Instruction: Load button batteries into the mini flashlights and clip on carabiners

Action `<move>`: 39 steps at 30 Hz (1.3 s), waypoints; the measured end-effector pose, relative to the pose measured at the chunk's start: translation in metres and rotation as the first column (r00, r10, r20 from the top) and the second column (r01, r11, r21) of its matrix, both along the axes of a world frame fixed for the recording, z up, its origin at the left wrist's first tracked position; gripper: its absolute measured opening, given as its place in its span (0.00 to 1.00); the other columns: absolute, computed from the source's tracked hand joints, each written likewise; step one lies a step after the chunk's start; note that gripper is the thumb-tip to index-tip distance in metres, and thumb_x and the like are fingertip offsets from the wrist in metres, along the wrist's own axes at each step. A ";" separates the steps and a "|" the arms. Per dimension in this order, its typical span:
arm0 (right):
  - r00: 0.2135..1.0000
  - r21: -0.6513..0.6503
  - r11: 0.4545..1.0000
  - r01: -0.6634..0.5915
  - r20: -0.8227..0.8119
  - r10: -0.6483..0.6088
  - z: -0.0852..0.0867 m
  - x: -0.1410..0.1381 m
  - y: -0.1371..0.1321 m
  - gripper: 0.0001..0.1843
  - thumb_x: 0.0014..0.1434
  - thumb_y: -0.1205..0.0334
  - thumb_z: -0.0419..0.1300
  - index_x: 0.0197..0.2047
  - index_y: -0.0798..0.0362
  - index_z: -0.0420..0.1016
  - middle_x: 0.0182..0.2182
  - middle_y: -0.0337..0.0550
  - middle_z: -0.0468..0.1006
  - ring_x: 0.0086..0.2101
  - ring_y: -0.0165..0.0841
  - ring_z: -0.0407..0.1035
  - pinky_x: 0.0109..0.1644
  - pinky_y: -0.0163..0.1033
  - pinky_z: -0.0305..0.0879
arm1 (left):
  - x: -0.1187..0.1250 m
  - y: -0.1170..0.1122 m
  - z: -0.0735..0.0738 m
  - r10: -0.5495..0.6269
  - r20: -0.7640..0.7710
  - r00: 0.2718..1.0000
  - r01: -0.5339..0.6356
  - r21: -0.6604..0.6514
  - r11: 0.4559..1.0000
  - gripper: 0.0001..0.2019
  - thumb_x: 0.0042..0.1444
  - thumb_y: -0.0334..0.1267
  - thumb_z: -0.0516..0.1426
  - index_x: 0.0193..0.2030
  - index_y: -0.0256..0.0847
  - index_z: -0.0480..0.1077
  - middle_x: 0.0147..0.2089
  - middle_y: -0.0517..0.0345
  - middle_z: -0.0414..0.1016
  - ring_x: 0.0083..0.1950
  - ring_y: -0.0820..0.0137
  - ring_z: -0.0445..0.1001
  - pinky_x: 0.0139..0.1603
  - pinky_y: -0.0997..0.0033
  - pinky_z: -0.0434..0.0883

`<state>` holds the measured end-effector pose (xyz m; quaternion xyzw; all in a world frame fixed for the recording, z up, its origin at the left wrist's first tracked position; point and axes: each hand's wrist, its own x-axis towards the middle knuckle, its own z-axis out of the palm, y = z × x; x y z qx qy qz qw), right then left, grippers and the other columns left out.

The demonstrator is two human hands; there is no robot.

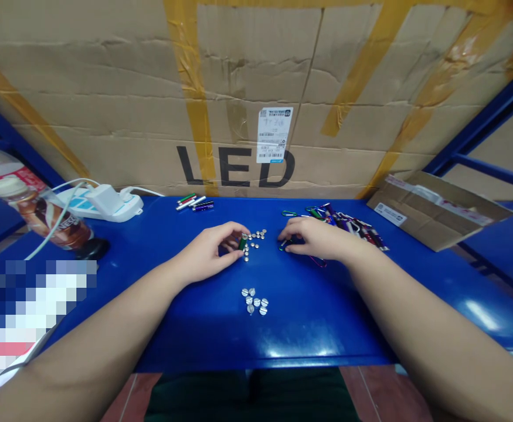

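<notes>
My left hand (214,249) rests on the blue table (194,316) with its fingers curled round a small green cylinder (243,242), beside a scatter of small silver button cells (256,236). My right hand (315,239) lies a little to the right, fingers pinched on a green clip (284,245) with a thin cord under the wrist. A second cluster of silver round pieces (254,301) lies nearer me, between both forearms.
A pile of coloured keychain lights with carabiners (348,223) lies behind my right hand. Several loose small tubes (194,202) lie at the back. A white power strip (102,202), a drink bottle (36,205), a flat cardboard box (436,208) and a cardboard wall marked LED (238,167) surround the table.
</notes>
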<state>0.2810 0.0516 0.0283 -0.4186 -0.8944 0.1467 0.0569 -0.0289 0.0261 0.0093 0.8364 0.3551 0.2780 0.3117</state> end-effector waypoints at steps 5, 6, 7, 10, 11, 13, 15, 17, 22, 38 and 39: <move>0.990 0.024 0.994 0.107 -0.092 -0.104 0.016 0.009 -0.005 0.11 0.64 0.58 0.65 0.45 0.54 0.84 0.42 0.49 0.83 0.41 0.40 0.76 0.46 0.43 0.70 | -0.001 -0.001 -0.002 0.011 0.007 1.000 -0.011 -0.074 0.997 0.18 0.62 0.41 0.62 0.59 0.46 0.69 0.49 0.54 0.79 0.46 0.65 0.81 0.46 0.65 0.79; 0.990 -0.056 0.996 0.063 -0.121 -0.069 0.018 0.006 -0.009 0.10 0.63 0.57 0.66 0.42 0.54 0.84 0.39 0.47 0.83 0.38 0.38 0.76 0.43 0.41 0.69 | -0.001 -0.001 -0.001 0.011 0.001 1.000 -0.011 -0.079 0.997 0.17 0.63 0.41 0.62 0.57 0.45 0.70 0.47 0.54 0.80 0.45 0.66 0.82 0.45 0.66 0.79; 0.988 -0.162 0.987 0.005 -0.150 -0.030 0.021 0.001 -0.014 0.11 0.62 0.55 0.67 0.42 0.54 0.83 0.35 0.44 0.83 0.35 0.35 0.75 0.40 0.39 0.69 | 0.000 -0.001 -0.001 0.013 0.000 1.000 -0.013 -0.085 0.996 0.16 0.63 0.42 0.61 0.56 0.44 0.70 0.45 0.55 0.80 0.43 0.66 0.82 0.43 0.67 0.78; 0.973 -0.431 0.885 -0.174 -0.211 0.089 0.023 -0.023 -0.034 0.15 0.58 0.52 0.71 0.42 0.54 0.82 0.29 0.38 0.80 0.29 0.30 0.73 0.33 0.35 0.66 | 0.001 -0.002 0.001 0.027 0.019 0.999 -0.025 -0.103 0.994 0.14 0.64 0.42 0.60 0.54 0.43 0.70 0.42 0.56 0.80 0.38 0.68 0.82 0.36 0.71 0.75; 0.970 -0.475 0.856 -0.205 -0.215 0.113 0.023 -0.032 -0.041 0.16 0.57 0.51 0.72 0.42 0.54 0.82 0.28 0.37 0.80 0.27 0.29 0.72 0.32 0.34 0.65 | 0.002 -0.002 0.002 0.031 0.029 0.999 -0.028 -0.103 0.994 0.14 0.64 0.42 0.60 0.54 0.43 0.69 0.43 0.56 0.79 0.37 0.69 0.82 0.33 0.73 0.74; 0.970 -0.487 0.844 -0.225 -0.190 0.149 0.022 -0.047 -0.052 0.15 0.57 0.52 0.72 0.41 0.54 0.82 0.28 0.37 0.80 0.27 0.28 0.73 0.31 0.32 0.64 | 0.002 -0.002 0.003 0.035 0.043 0.998 -0.031 -0.094 0.995 0.13 0.63 0.42 0.61 0.52 0.42 0.68 0.45 0.55 0.79 0.37 0.69 0.82 0.31 0.75 0.72; 0.971 -0.444 0.865 -0.232 -0.165 0.176 0.021 -0.058 -0.060 0.09 0.59 0.56 0.70 0.38 0.54 0.82 0.27 0.37 0.81 0.27 0.28 0.73 0.31 0.31 0.63 | 0.003 -0.002 0.003 0.033 0.039 0.999 -0.030 -0.076 0.997 0.12 0.63 0.41 0.61 0.51 0.43 0.68 0.46 0.56 0.78 0.38 0.69 0.82 0.31 0.75 0.72; 0.970 -0.390 0.890 -0.235 -0.147 0.192 0.021 -0.063 -0.063 0.05 0.60 0.61 0.68 0.35 0.54 0.82 0.27 0.37 0.81 0.27 0.27 0.73 0.32 0.31 0.63 | 0.002 -0.002 0.002 0.027 0.031 0.999 -0.025 -0.056 0.998 0.12 0.62 0.41 0.61 0.50 0.43 0.68 0.46 0.56 0.79 0.39 0.69 0.82 0.33 0.74 0.73; 0.968 -0.329 0.912 -0.245 -0.138 0.211 0.020 -0.067 -0.065 0.03 0.57 0.69 0.67 0.34 0.53 0.83 0.27 0.36 0.83 0.27 0.28 0.74 0.33 0.32 0.65 | 0.001 0.000 -0.001 0.009 0.070 0.998 -0.008 -0.015 1.000 0.15 0.62 0.40 0.62 0.54 0.43 0.67 0.47 0.54 0.80 0.46 0.65 0.82 0.44 0.67 0.78; 0.857 -0.056 0.995 -0.086 -0.513 0.045 0.010 -0.053 -0.048 0.08 0.57 0.71 0.63 0.39 0.54 0.83 0.32 0.40 0.83 0.30 0.29 0.76 0.38 0.34 0.71 | 0.002 -0.001 0.001 -0.034 -0.006 0.999 0.034 0.069 0.997 0.12 0.67 0.41 0.57 0.52 0.40 0.75 0.50 0.50 0.80 0.50 0.62 0.79 0.53 0.61 0.76; 0.815 -0.038 0.998 -0.046 -0.579 0.015 0.007 -0.053 -0.045 0.07 0.59 0.69 0.63 0.39 0.54 0.83 0.32 0.41 0.83 0.30 0.29 0.76 0.38 0.35 0.72 | 0.003 -0.001 0.001 -0.047 -0.011 0.999 0.048 0.076 0.996 0.12 0.68 0.41 0.56 0.52 0.40 0.75 0.50 0.50 0.80 0.50 0.63 0.78 0.54 0.62 0.75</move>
